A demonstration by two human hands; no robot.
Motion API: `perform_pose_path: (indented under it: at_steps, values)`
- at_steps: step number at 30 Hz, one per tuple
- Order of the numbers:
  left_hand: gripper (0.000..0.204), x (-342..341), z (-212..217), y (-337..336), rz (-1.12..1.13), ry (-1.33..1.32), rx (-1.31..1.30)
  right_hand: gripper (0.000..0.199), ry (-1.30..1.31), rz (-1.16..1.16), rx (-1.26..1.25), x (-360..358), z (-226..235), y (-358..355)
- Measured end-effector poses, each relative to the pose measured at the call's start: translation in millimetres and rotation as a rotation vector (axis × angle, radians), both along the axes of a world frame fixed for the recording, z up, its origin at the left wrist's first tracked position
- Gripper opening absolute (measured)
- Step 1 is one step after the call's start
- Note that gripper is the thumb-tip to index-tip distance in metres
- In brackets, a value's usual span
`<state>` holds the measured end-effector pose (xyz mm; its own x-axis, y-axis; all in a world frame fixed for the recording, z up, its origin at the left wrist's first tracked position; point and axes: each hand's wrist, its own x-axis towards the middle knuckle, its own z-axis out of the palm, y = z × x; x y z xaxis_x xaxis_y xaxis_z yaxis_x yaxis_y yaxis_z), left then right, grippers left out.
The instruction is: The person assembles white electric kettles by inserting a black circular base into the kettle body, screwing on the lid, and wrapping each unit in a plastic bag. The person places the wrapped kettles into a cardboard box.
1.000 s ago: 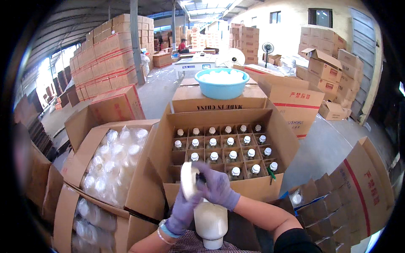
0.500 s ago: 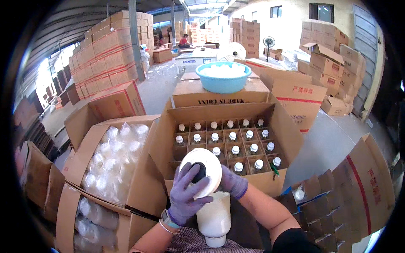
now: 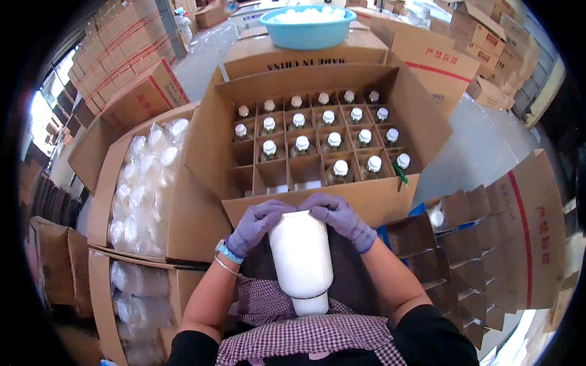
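In the divided carton (image 3: 384, 194) stand capped bottles (image 3: 340, 169), and both hands (image 3: 257, 226) (image 3: 343, 222) grip a white container (image 3: 302, 253).

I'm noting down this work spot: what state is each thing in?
White container: narrow end lowest in view; whether lidded, unclear
Left hand: gloved, curled at its wide end
Right hand: gloved, curled there too
Divided carton: open, partly filled
Bottles: upright, capped
Blue basin: uncovered, heaped with white pieces
Left carton: open, holding plastic-wrapped items
Right carton: open, dividers showing

Hands (image 3: 259, 227) (image 3: 345, 223) now spread at far end of white container (image 3: 302, 256)
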<state>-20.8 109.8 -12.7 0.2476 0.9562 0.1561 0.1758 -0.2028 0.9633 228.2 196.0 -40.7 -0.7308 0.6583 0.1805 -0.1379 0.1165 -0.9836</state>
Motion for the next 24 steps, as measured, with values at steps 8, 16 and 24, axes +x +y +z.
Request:
perform_pose_path:
  at_steps: [8,16,24]
  values:
    - [0.045,32.6,13.9,-50.9,0.176,0.147,0.157,0.035,0.084,-0.080,-0.169,-3.6,-11.8,-38.1]
    - [0.040,40.1,29.1,-35.6,0.306,0.456,0.298,0.034,0.046,-0.094,-0.175,-1.5,45.8,-60.0]
    - [0.032,-30.7,-105.5,-12.5,0.549,0.772,0.112,0.039,-0.400,-0.007,0.402,9.5,75.7,-13.1]
